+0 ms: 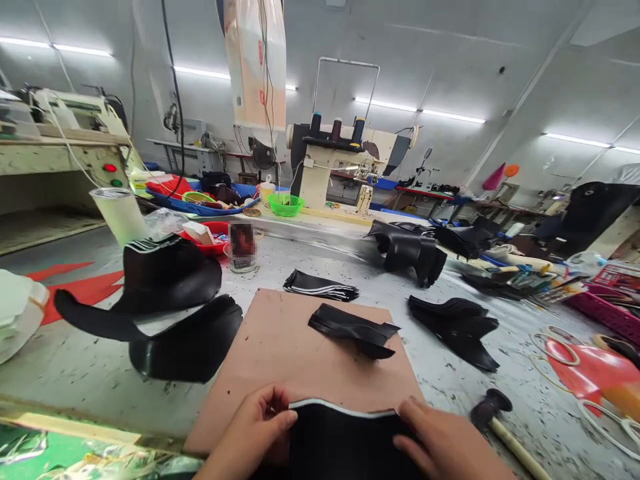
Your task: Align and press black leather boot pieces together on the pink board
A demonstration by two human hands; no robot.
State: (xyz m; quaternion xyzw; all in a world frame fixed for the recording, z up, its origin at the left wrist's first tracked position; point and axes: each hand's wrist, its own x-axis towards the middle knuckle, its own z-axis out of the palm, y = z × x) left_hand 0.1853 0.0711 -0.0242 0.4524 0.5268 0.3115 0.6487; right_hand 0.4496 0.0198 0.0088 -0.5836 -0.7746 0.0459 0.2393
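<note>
A black leather piece (345, 443) with a white strip along its top edge lies over the front of the brown board (280, 373). My left hand (257, 427) is closed at its upper left corner, thumb and forefinger pinching the edge. At the upper right corner, my right hand (440, 433) grips the same piece, fingers bent and thumb on its face. The lower part of the piece runs out of view. Just beyond, a few black leather pieces (350, 327) lie loosely on the board. Behind the board sits a stack of black pieces with white edges (320, 285).
A hammer (495, 413) lies right of my right hand. Curved black leather parts (185, 340) stand at left; more black pieces (455, 323) lie at right. Farther back are a glass jar (243, 247), a green basket (286, 205) and a sewing machine (320, 177).
</note>
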